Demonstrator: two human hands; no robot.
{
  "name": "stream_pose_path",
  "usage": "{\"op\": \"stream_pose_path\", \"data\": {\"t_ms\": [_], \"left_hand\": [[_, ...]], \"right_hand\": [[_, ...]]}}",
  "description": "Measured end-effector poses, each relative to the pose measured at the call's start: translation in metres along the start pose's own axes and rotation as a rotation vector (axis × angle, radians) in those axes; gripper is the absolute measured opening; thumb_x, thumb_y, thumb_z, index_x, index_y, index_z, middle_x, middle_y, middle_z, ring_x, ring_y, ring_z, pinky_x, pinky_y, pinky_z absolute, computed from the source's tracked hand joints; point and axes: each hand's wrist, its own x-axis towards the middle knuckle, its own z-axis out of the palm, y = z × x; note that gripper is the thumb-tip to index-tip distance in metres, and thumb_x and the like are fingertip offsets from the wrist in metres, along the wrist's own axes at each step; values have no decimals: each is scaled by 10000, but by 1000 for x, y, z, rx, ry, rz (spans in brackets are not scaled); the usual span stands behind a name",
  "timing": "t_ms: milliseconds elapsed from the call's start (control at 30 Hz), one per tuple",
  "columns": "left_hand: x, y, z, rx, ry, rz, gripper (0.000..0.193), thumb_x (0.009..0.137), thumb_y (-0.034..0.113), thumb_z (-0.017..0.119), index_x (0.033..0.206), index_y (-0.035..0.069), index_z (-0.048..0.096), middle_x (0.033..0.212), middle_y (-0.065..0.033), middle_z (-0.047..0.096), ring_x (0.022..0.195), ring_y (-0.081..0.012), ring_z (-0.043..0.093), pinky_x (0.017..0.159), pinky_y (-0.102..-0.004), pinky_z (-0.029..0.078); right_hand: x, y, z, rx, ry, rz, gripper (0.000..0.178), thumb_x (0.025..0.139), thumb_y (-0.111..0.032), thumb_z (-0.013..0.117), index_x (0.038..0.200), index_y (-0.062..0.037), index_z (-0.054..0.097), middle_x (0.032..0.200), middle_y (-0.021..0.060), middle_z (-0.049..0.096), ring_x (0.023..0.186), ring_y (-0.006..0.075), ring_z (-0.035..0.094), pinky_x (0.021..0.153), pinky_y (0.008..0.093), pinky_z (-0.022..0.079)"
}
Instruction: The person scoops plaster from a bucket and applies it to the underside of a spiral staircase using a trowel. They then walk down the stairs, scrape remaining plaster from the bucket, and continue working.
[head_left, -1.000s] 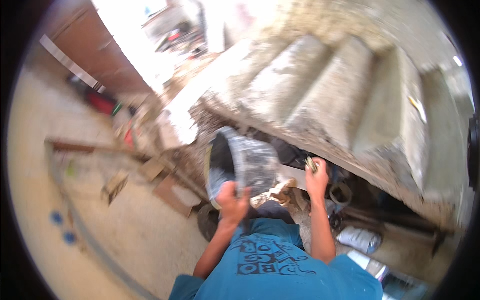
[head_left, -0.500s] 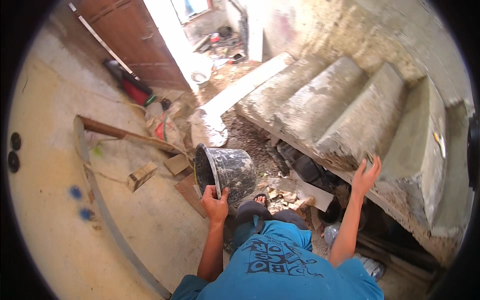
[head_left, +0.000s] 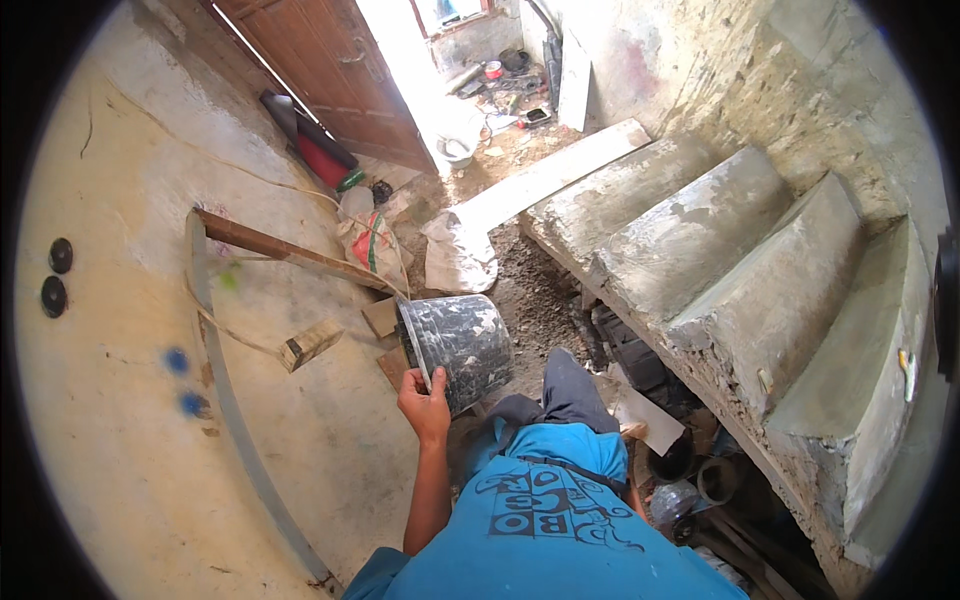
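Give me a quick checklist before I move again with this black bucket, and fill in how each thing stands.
1. Grip: ok; the left hand holds the black bucket at its rim.
2. Bucket upright: not ok; it is tipped sideways, mouth facing left.
3. Bucket empty: cannot tell; its inside is mostly hidden.
4. Right hand free: cannot tell; the blue T-shirt hides most or all of it.
5. Footing: cannot tell; the feet are out of sight.
6. Wooden door open: ok; bright light shows beside it.
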Motion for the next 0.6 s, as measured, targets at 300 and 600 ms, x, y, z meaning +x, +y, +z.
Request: {"op": "stream_pose_path", "data": {"t_ms": [300, 600], "left_hand": [[72, 19, 32, 82, 106, 96, 262, 990, 200, 751, 838, 21, 636, 720, 33, 581, 648, -68, 466, 591, -277, 400], [207, 50, 110, 314, 222, -41, 311, 986, 243, 749, 871, -36, 677, 685, -8, 614, 649, -102, 507, 599, -323, 436]], "right_hand": [[7, -164, 11, 84, -37, -68, 916, 1015, -736, 437, 1368, 90, 613, 1294, 313, 677, 1185, 393, 680, 1026, 475, 519], [65, -371, 21, 50, -157, -129, 949, 1015, -759, 409, 1367, 99, 612, 1308, 296, 681, 1190, 373, 679, 1030, 477, 518]]}}
